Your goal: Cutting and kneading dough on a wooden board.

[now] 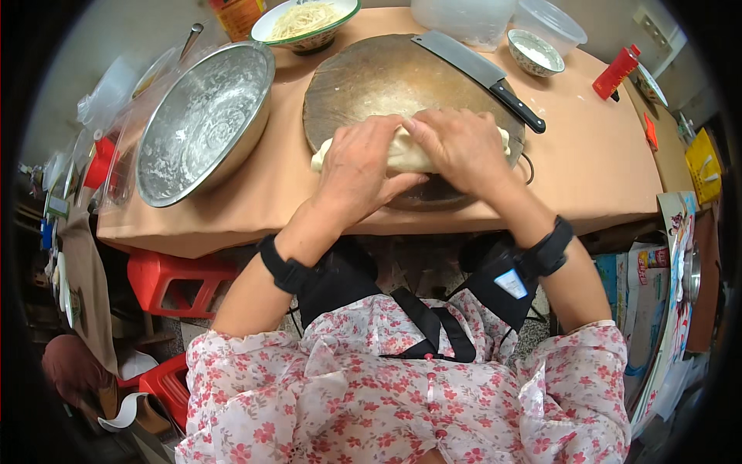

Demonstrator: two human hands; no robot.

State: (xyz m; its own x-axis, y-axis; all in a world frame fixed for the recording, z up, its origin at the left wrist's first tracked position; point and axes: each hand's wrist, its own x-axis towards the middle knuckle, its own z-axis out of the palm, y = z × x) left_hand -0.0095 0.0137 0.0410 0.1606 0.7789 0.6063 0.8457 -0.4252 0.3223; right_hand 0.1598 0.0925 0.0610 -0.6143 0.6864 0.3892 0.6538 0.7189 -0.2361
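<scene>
A pale roll of dough [407,155] lies across the near part of a round wooden chopping board [363,77]. My left hand [359,166] grips the left part of the roll, thumb toward me and fingers over the top. My right hand [460,151] holds the right part, its thumb meeting the left fingertips near the middle. Both hands hide much of the dough. Beyond them a cleaver [464,62] with a black handle rests on the board, its handle reaching past the right edge.
A flour-dusted metal bowl [205,124] stands left of the board. Behind are a bowl of noodles [305,23], a small bowl of white powder [536,54] and clear containers [553,19]. A red bottle [614,73] stands at right. Red stools [178,286] are under the table [595,178].
</scene>
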